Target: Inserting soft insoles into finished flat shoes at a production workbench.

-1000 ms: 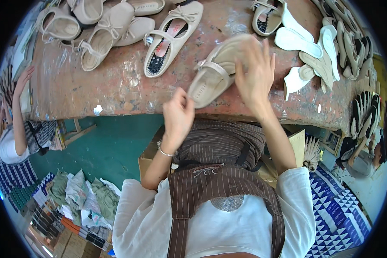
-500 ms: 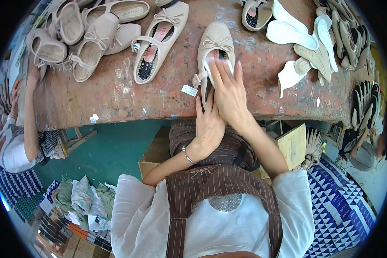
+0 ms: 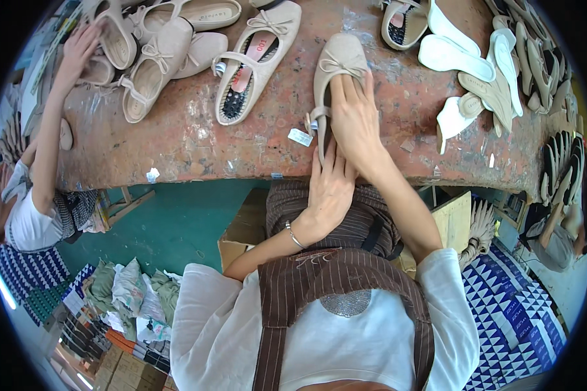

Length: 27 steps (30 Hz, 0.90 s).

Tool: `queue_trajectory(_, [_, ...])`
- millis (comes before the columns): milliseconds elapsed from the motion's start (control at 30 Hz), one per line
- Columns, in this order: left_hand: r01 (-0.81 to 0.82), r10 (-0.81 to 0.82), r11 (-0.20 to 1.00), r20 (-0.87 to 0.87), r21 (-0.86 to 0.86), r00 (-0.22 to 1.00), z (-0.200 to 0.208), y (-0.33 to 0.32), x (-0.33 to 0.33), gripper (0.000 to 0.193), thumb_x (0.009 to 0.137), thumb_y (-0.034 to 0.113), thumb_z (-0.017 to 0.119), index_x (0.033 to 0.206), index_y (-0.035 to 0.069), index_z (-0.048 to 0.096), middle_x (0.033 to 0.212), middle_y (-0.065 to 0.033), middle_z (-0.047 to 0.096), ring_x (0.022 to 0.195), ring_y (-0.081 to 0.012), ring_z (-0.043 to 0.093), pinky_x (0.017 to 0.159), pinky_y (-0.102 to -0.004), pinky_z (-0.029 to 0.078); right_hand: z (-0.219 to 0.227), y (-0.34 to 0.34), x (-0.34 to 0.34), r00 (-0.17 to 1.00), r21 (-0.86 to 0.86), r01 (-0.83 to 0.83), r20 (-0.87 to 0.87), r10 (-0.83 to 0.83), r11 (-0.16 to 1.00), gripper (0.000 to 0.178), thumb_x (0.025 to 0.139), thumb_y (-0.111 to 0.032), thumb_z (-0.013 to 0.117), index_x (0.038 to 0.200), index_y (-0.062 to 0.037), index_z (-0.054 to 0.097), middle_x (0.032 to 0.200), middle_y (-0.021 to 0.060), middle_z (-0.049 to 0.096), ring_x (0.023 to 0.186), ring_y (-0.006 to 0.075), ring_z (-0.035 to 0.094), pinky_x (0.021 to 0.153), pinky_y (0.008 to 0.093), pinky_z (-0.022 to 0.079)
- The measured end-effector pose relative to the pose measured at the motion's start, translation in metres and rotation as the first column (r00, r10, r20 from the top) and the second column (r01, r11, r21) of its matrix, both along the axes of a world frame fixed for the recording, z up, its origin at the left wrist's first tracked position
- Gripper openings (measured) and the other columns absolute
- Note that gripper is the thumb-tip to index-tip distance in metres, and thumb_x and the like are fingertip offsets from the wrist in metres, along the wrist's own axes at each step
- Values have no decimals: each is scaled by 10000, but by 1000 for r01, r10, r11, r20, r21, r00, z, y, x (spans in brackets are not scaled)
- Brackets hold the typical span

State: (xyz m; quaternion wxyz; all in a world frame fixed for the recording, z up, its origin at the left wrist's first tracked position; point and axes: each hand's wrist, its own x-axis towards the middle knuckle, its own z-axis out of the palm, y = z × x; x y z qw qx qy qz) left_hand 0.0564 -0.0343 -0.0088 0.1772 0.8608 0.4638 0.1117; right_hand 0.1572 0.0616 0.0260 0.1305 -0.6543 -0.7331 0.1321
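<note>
A beige flat shoe with a bow (image 3: 341, 53) lies on the worn table in front of me, toe pointing away. The fingers of my right hand (image 3: 355, 124) are stretched out and pushed into its opening, so their tips are hidden beneath the upper. My left hand (image 3: 334, 182) grips the shoe's heel end at the table's front edge. To the left lies another beige shoe (image 3: 227, 104) with a strap, its dark studded inside and a pink insert (image 3: 243, 75) showing. A small white label (image 3: 300, 137) lies beside the shoe I hold.
Several finished-looking beige shoes (image 3: 151, 78) are heaped at the far left, where a co-worker's hand (image 3: 81, 45) reaches in. White insoles (image 3: 456, 58) and beige insoles (image 3: 486, 91) lie at the right, near another shoe (image 3: 398, 29). Stacked shoe parts (image 3: 561, 163) stand farther right.
My right fingers have gone deeper under the shoe's upper, and the white edge seen there is now hidden. The co-worker's hand at the left has risen toward the shoe heap, and one shoe there has shifted.
</note>
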Motion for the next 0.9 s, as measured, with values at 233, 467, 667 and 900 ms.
queue_trajectory(233, [-33, 31, 999, 79, 26, 996, -3, 1, 1, 416, 848, 142, 632, 1215, -52, 595, 1229, -219, 569, 1250, -380, 472, 1072, -581, 337, -7, 5, 1, 978, 132, 1, 205, -28, 991, 146, 787, -3, 538, 928, -12, 577, 959, 166, 626, 1012, 319, 626, 1179, 544, 211])
queue_trajectory(467, [-61, 57, 998, 109, 36, 992, 1, 7, 4, 450, 871, 192, 686, 1254, -25, 595, 1290, -231, 559, 1265, -401, 477, 1058, -558, 351, -36, 29, 4, 959, -84, -2, 281, 26, 996, 300, 826, -86, 527, 1082, 48, 607, 993, 204, 639, 992, 309, 644, 1186, 612, 112])
queue_trajectory(667, [-23, 7, 998, 295, 52, 955, 13, 22, -13, 364, 875, 79, 631, 1227, -9, 633, 1331, -173, 586, 1264, -393, 511, 1047, -489, 411, 6, 25, 34, 962, 229, -208, -129, 242, 951, 132, 791, -35, 594, 861, 12, 695, 766, 157, 677, 883, 306, 687, 1138, 605, 226])
queue_trajectory(900, [-606, 458, 778, 512, 165, 727, 114, 122, -153, 289, 961, 166, 594, 1000, -113, 658, 670, -52, 548, 642, -103, 423, 700, -294, 451, 21, 26, 199, 617, 170, 757, -504, -604, 631, 432, 978, -250, 571, 1351, -32, 564, 1020, 176, 701, 806, 241, 678, 695, 376, 531])
